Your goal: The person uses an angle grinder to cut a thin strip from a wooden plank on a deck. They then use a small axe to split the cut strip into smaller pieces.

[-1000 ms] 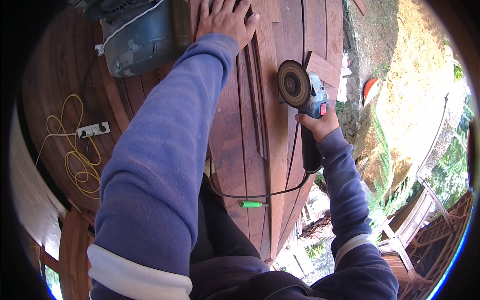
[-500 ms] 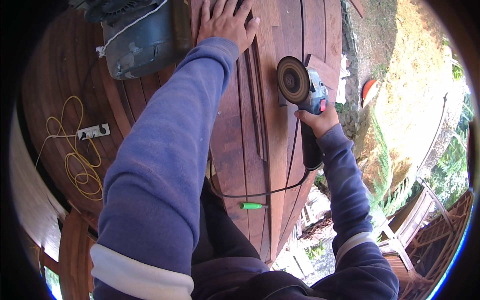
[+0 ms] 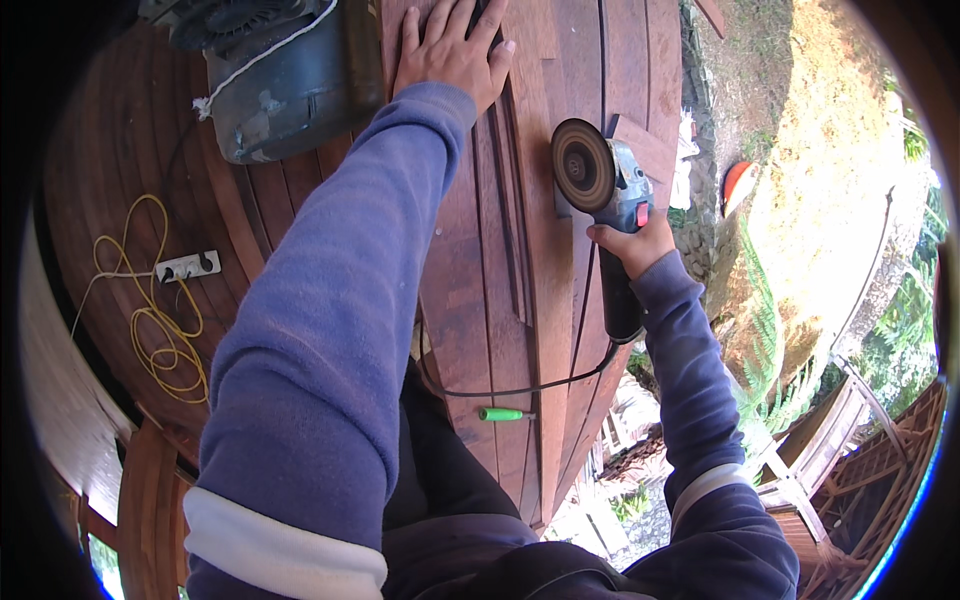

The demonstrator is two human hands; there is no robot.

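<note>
My right hand is wrapped round an angle grinder, thumb across its body near a red switch. The grinder's round brown disc faces up and left, over a long wooden strip. I cannot tell whether the disc is spinning or touches the wood. Farther up, my left hand lies flat on the wood with fingers spread and nothing in it. From the grinder's rear end, a black cord runs left across the boards. A green-handled tool lies just nearer than the cord.
A grey-blue machine with a white rope stands at the upper left. On the plank floor lie a white power strip and a coiled yellow cord. A small board sits beside the grinder. Right of the planks, sunlit ground drops away.
The grinder and my right hand have shifted very slightly to the left. My left hand stays flat on the wood in nearly the same place.
</note>
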